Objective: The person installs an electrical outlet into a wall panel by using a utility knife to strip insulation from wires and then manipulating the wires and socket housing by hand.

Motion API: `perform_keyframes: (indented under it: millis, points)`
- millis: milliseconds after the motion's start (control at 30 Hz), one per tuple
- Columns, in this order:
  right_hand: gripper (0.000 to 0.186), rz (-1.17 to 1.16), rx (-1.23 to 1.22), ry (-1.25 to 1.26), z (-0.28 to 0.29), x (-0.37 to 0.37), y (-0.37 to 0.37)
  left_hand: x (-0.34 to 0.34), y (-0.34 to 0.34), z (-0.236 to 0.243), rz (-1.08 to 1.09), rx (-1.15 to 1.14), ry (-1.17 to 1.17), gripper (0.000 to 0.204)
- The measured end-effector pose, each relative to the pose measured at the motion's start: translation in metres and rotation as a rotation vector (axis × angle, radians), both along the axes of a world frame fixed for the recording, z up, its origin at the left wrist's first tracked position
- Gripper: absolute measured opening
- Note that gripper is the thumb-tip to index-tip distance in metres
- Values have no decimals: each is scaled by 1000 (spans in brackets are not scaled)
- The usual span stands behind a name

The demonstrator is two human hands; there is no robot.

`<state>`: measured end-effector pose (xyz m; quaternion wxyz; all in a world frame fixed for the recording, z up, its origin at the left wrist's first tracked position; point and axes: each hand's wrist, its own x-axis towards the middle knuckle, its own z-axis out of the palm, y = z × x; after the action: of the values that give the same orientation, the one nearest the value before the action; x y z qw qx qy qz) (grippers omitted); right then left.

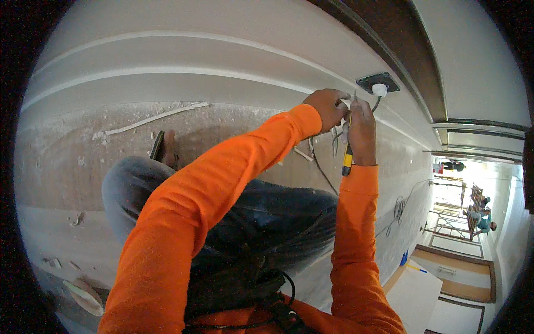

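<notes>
My left hand [327,110], in an orange sleeve, is closed at a small pale piece beside my right fingers; what exactly it grips is too small to make out. My right hand [361,131] grips a yellow and black cutter knife [347,161], with a thin metal tip rising above the fingers. Just above them, a black square plate [367,82] with a white round fitting [379,90] sits on the grey wall, and a dark cable runs from it. Below my hands, a metal tool [335,143], partly hidden, and a dark cable [321,170] show.
My bent legs in jeans are below. White strips [156,118] and debris lie on the dusty floor [67,167]. Coiled cable [399,207] lies at right. Further along the corridor are people [484,220], metal scaffolding [453,225], doors and a blue object [405,257].
</notes>
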<state>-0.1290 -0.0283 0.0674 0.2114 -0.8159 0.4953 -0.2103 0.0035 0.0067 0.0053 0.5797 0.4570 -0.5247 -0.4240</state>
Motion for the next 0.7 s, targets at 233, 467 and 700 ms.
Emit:
perform_keyframes:
  millis: [233,467,700]
  points:
    - [30,43,18,26,8,2,-6,3,0,0,21,39,20,40]
    - [29,14,7,37,2,7,-13,2,-3,-8,48,24,46,38]
    - [29,61,210,-121,9,-31,13,-3,-4,6,172,69,5,37]
